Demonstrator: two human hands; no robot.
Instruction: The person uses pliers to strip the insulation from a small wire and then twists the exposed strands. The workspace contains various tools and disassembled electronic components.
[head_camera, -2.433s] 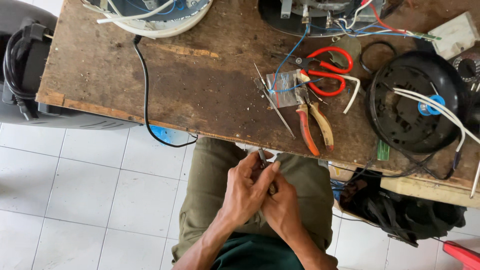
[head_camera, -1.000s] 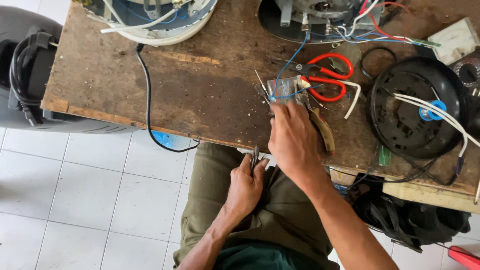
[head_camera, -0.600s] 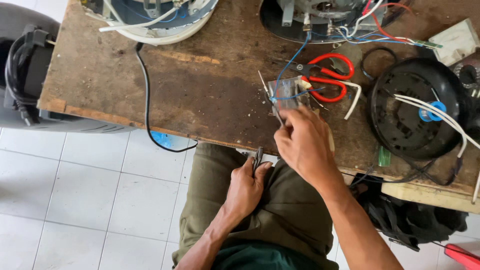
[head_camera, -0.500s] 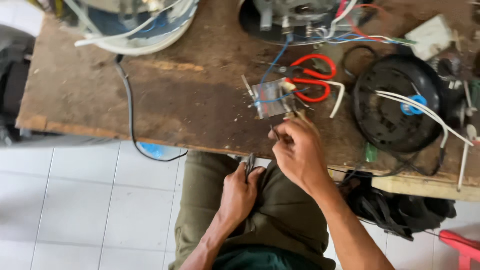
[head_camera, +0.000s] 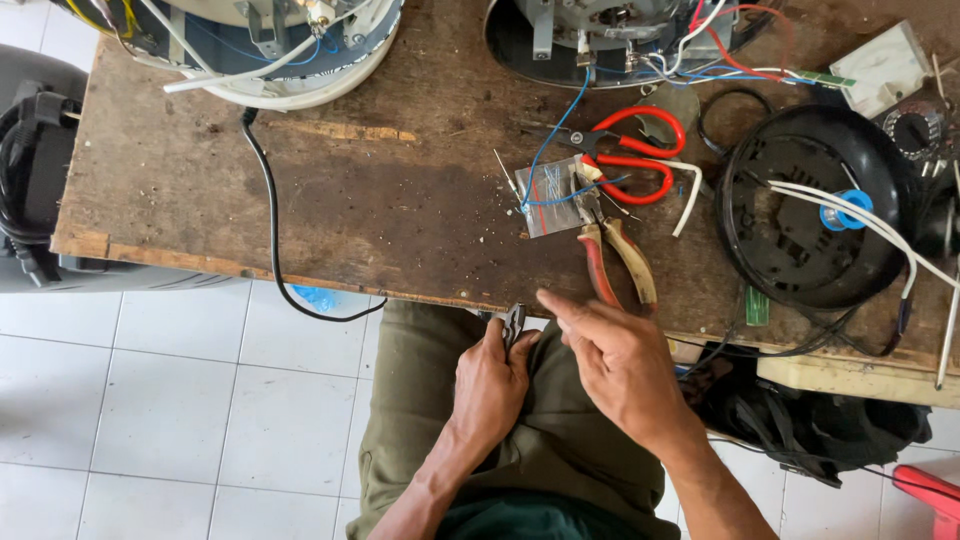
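My left hand (head_camera: 488, 385) rests on my lap in olive trousers, shut on a small dark metal tool (head_camera: 513, 322) whose tip points up at the table edge. My right hand (head_camera: 622, 368) hovers just right of it, index finger stretched toward the tool, the other fingers curled; anything pinched in it is hidden. On the worn wooden table (head_camera: 330, 210) above lie a small clear plastic bag (head_camera: 552, 195), pliers with red and yellow handles (head_camera: 617, 262) and red scissors (head_camera: 638, 155).
A black round housing (head_camera: 808, 210) with white wires sits at the right. A white and blue appliance (head_camera: 290, 45) with a black cable (head_camera: 272, 235) and an opened dark appliance (head_camera: 620, 30) stand at the back. A black bag (head_camera: 800, 425) lies under the table.
My right hand reached from my lap to the plastic bag on the table, then drew back down beside my left hand. The left hand stayed on my lap with the tool.
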